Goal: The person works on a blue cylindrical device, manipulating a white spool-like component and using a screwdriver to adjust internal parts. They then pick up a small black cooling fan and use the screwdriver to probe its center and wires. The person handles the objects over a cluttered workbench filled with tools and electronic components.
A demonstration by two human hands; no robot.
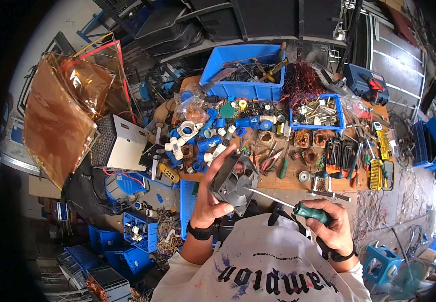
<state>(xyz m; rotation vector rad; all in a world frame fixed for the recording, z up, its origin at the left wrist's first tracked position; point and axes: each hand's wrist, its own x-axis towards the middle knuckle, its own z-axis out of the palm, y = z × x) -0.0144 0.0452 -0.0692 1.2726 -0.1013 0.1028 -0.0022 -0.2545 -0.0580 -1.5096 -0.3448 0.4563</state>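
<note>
My left hand (pixel 211 194) is wrapped round a black square cooling fan (pixel 234 184), held up in front of my chest. In my right hand (pixel 331 225) is a screwdriver (pixel 313 214) with a green handle and a long metal shaft. The shaft slants up to the left, and its tip is at the fan's hub; whether it presses there or only lies in front, I cannot tell. Behind the fan, pliers (pixel 268 160) and another green-handled screwdriver (pixel 284 168) lie on the wooden table (pixel 268 182).
Blue and white pipe fittings crowd the table's left part. A large blue bin (pixel 243 90) of tools and a blue tray (pixel 318 126) of metal parts stand at the back. Hex keys (pixel 341 153) lie to the right. Blue crates (pixel 140 231) and wires cover the floor at left.
</note>
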